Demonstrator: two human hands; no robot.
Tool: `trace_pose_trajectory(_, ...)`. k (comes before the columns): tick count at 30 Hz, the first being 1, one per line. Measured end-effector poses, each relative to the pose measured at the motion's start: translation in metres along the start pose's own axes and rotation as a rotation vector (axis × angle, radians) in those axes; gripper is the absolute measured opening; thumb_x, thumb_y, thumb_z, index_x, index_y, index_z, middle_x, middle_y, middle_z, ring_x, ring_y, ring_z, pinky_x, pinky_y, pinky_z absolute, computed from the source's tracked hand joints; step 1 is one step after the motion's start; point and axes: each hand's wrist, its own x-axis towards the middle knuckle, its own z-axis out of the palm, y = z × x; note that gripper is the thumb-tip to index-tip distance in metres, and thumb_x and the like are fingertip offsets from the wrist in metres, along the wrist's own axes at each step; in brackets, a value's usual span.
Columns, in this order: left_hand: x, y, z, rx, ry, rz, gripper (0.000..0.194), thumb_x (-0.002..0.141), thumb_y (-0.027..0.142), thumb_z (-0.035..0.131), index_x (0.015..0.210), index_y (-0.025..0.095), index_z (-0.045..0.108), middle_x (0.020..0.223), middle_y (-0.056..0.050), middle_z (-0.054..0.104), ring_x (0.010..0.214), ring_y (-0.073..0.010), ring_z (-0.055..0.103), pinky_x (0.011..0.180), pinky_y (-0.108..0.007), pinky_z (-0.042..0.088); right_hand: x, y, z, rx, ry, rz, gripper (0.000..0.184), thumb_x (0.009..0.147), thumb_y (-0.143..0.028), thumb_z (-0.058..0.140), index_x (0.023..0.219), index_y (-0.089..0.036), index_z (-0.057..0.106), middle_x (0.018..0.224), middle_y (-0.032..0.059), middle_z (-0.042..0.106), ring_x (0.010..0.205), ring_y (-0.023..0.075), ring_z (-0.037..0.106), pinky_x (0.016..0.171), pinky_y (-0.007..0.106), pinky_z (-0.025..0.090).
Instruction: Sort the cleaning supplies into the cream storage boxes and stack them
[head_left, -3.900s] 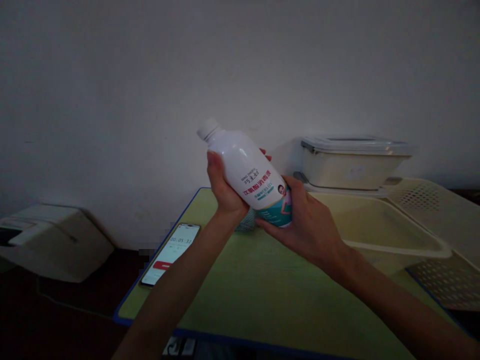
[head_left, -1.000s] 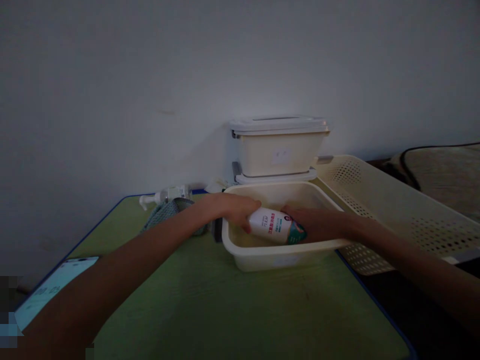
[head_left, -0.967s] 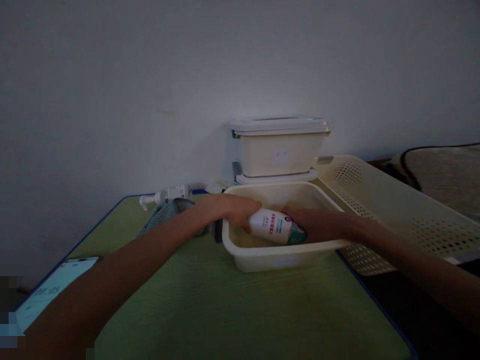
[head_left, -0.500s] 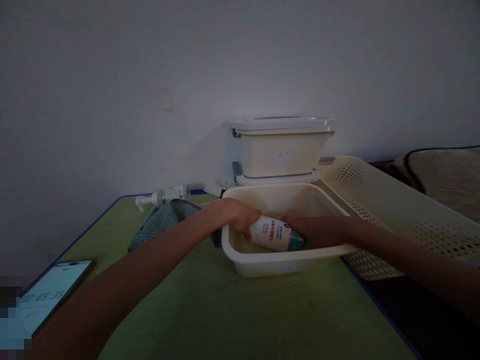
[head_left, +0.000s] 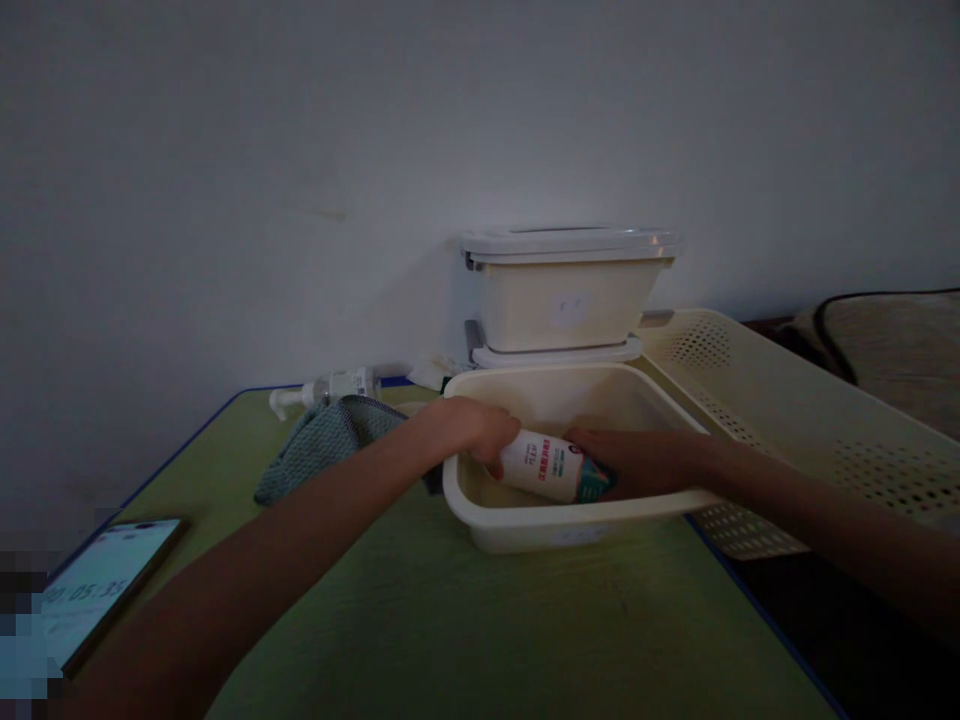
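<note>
A white bottle [head_left: 541, 466] with red lettering and a teal band lies on its side within the cream plastic bin [head_left: 570, 517]. My left hand [head_left: 484, 432] is closed round its cap end, so the cap is hidden. Round the base end, my right hand [head_left: 626, 462] is closed too, with most of its fingers out of sight behind the bottle. Both wrists cross the bin's rim. Left of the bin, a grey-green cloth [head_left: 330, 445] lies partly behind my left forearm.
A lidded box [head_left: 566, 305] stands behind the bin against the wall. A perforated cream basket [head_left: 795, 410] is at the right. A clear pump bottle [head_left: 330, 388] lies by the cloth. A phone [head_left: 112, 580] showing a timer rests on the green table [head_left: 465, 630], near its left edge.
Since the earliest frame, both hands have lowered the bottle from above the table into the bin, and the view has turned right. Over the last half second the hands hardly move.
</note>
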Motion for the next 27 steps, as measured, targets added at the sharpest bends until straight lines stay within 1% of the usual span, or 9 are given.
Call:
trace_pose_trajectory(3,-0.0015,0.0004,-0.0002,0.012,0.0,-0.006,0.057,0.064,0.032,0.07,0.115,0.013,0.055,0.115,-0.016,0.062,0.092,-0.0295,0.061,0.072,-0.036,0.048,-0.0006,-0.0008,-0.0005,-0.02,0.026,0.019,0.041,0.064,-0.018,0.065,0.103,-0.01,0.055,0.102,0.0152,0.063,0.092,0.0261,0.062,0.08,0.035,0.05)
trace_pose_trajectory(5,-0.0036,0.0007,-0.0005,0.017,0.018,0.003,0.052,0.067,0.028,0.069,0.115,0.013,0.056,0.116,-0.016,0.061,0.095,-0.0299,0.06,0.074,-0.037,0.047,-0.0016,-0.0017,-0.0012,-0.026,0.047,0.036,0.045,0.064,-0.02,0.067,0.105,-0.011,0.054,0.101,0.0147,0.063,0.09,0.0263,0.063,0.077,0.035,0.051)
trace_pose_trajectory(7,-0.0057,0.0009,-0.0004,0.008,0.049,0.021,0.051,0.067,0.025,0.069,0.115,0.014,0.055,0.116,-0.016,0.061,0.097,-0.031,0.059,0.075,-0.037,0.047,-0.0028,-0.0022,-0.002,-0.019,0.059,0.053,0.049,0.064,-0.022,0.068,0.109,-0.011,0.053,0.102,0.0147,0.063,0.088,0.0263,0.063,0.073,0.035,0.052)
trace_pose_trajectory(10,-0.0068,0.0007,0.0006,-0.034,0.082,0.013,0.053,0.064,0.026,0.073,0.114,0.018,0.056,0.113,-0.013,0.063,0.097,-0.0315,0.06,0.075,-0.037,0.047,-0.0041,-0.0016,-0.0028,-0.016,0.069,0.076,0.055,0.062,-0.023,0.069,0.113,-0.011,0.051,0.107,0.0154,0.062,0.09,0.0269,0.063,0.072,0.035,0.052)
trace_pose_trajectory(13,-0.0051,-0.0003,0.0025,-0.063,0.102,-0.004,0.052,0.063,0.024,0.074,0.112,0.018,0.058,0.11,-0.013,0.064,0.095,-0.0331,0.06,0.074,-0.039,0.047,-0.0043,0.0008,-0.0025,-0.063,0.066,0.111,0.053,0.059,-0.024,0.071,0.108,-0.012,0.053,0.106,0.0154,0.06,0.087,0.027,0.062,0.07,0.036,0.051)
trace_pose_trajectory(16,-0.0033,-0.003,0.0052,-0.08,0.128,-0.01,0.049,0.062,0.023,0.074,0.109,0.02,0.061,0.105,-0.01,0.065,0.091,-0.0325,0.06,0.073,-0.038,0.045,-0.0043,0.0045,-0.0018,-0.123,0.068,0.139,0.044,0.058,-0.027,0.071,0.097,-0.014,0.056,0.098,0.0138,0.061,0.08,0.0258,0.061,0.065,0.036,0.049)
trace_pose_trajectory(18,-0.0031,-0.0054,0.0071,-0.064,0.153,-0.004,0.046,0.063,0.026,0.072,0.107,0.022,0.061,0.103,-0.007,0.065,0.088,-0.0287,0.06,0.072,-0.035,0.044,-0.0045,0.0064,-0.0023,-0.125,0.046,0.144,0.039,0.059,-0.032,0.07,0.091,-0.015,0.056,0.095,0.0124,0.061,0.078,0.0252,0.06,0.064,0.035,0.048)
trace_pose_trajectory(21,-0.0045,-0.0079,0.0088,-0.021,0.181,-0.006,0.046,0.065,0.029,0.07,0.109,0.024,0.058,0.106,-0.005,0.063,0.089,-0.0251,0.059,0.071,-0.031,0.043,-0.0048,0.0073,-0.005,-0.091,-0.018,0.136,0.036,0.064,-0.036,0.065,0.092,-0.016,0.056,0.094,0.0108,0.06,0.08,0.0252,0.06,0.065,0.034,0.046)
trace_pose_trajectory(27,-0.0081,-0.0063,0.007,-0.029,0.135,-0.038,0.039,0.07,0.026,0.065,0.108,0.023,0.058,0.108,-0.004,0.063,0.09,-0.0223,0.058,0.072,-0.029,0.041,-0.0046,0.0073,-0.0085,-0.074,-0.092,0.153,0.036,0.07,-0.038,0.063,0.097,-0.015,0.055,0.098,0.0102,0.059,0.086,0.0254,0.059,0.071,0.033,0.046)
